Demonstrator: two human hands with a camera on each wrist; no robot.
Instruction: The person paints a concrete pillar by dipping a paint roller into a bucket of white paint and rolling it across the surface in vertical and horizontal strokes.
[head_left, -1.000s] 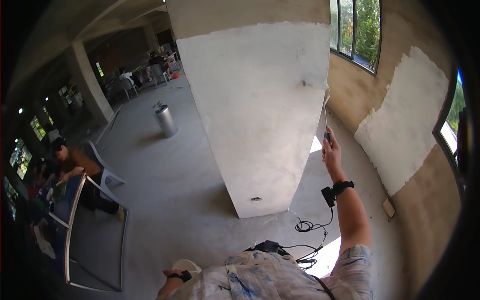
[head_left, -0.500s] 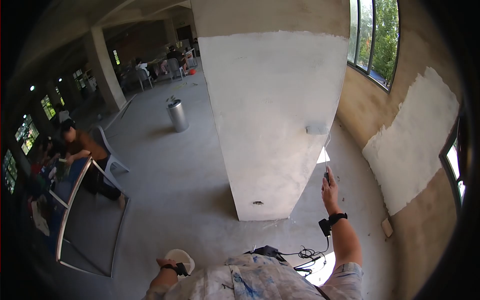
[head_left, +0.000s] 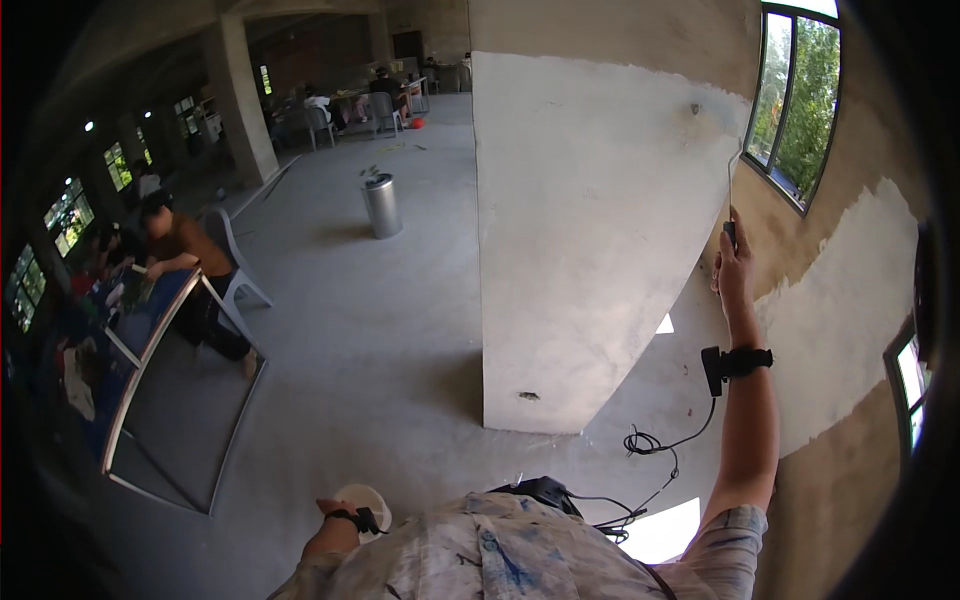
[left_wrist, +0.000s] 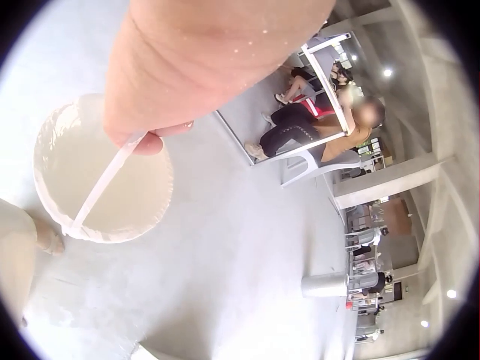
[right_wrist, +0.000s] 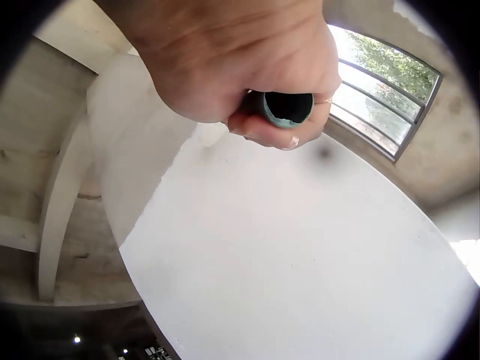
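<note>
Close by the body, the left hand (left_wrist: 202, 67) has its fingers curled round the thin handle of a white bucket (left_wrist: 101, 169), which hangs low above the floor. The right hand (head_left: 732, 272) is raised, its fist tight around the grip of a paint roller (head_left: 730, 232), whose rod runs up along the white-painted pillar (head_left: 590, 250). Beyond stands a metal bin (head_left: 381, 205).

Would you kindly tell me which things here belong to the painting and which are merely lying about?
In use: roller handle in right hand; paint bucket in left hand; column.
Lying about: metal bin; plastic chair.
</note>
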